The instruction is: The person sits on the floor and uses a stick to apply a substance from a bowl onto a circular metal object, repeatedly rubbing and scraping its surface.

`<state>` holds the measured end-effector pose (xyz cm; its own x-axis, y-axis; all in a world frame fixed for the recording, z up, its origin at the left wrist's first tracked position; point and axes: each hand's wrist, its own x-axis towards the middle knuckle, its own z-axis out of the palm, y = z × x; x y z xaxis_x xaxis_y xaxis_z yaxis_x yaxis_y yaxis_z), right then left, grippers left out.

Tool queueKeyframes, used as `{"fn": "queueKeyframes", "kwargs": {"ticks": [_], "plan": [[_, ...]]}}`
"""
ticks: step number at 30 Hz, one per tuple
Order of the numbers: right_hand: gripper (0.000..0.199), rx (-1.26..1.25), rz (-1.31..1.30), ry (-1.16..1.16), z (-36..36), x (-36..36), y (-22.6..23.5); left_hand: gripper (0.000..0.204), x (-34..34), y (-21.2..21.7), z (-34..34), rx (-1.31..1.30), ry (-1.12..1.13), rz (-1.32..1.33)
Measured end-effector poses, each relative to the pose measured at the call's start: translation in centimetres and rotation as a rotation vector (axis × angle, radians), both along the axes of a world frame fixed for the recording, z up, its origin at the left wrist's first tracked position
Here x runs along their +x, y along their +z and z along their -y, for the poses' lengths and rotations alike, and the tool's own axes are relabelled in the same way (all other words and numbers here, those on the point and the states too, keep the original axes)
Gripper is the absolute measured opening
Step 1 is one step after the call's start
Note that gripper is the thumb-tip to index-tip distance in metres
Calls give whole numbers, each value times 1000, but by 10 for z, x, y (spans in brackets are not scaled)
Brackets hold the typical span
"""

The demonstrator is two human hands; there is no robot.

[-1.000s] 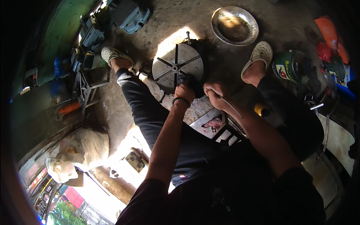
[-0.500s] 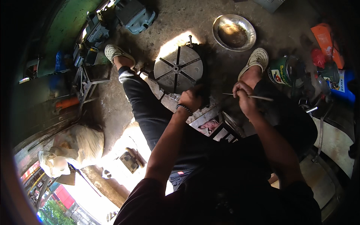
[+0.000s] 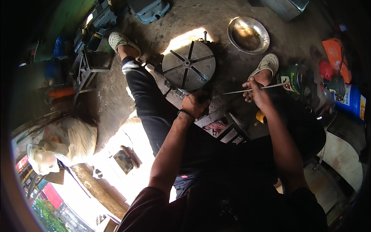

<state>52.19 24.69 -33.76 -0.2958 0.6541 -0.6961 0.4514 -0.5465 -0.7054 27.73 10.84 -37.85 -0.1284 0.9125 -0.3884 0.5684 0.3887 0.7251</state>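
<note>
A round grey rotary table point(image 3: 174, 71) with radial slots and a central hole sits on the floor between my feet. Against its near side is my left hand point(image 3: 194, 106), fingers curled at a dark part that shadow hides; I cannot make out what they grip. My right hand point(image 3: 256, 92), to the right of the table, pinches a thin, straight metal rod point(image 3: 275, 85) between thumb and fingers. The rod lies almost level, and its thinner end points left towards the table. A small upright handle point(image 3: 205, 35) stands at the table's far edge.
A round metal basin point(image 3: 248, 35) lies beyond my right foot. Further right are a green bucket point(image 3: 290, 79), a blue container point(image 3: 349, 101) and an orange piece point(image 3: 337, 58). An open box point(image 3: 228, 133) with a rag is near my left hand. Metal stands line the left.
My right hand has loosened from a fist to a finger pinch, and the rod's left end now tilts lower. My left hand stays by the table's near side. The whole view has shifted slightly.
</note>
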Motion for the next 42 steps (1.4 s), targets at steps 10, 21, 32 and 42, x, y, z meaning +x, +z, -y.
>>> {"fn": "queueKeyframes", "kwargs": {"ticks": [10,21,32,42], "plan": [[38,86,-82,235,5,-21,40,34,-18,-5,4,232,421,213],[13,124,-370,291,53,-40,24,38,-46,-77,-10,144,747,245],[39,-690,-827,-88,38,-14,11,39,-35,-68,-12,121,642,72],[43,-412,-237,-89,34,-1,8,32,-23,-50,-20,151,554,2]]}}
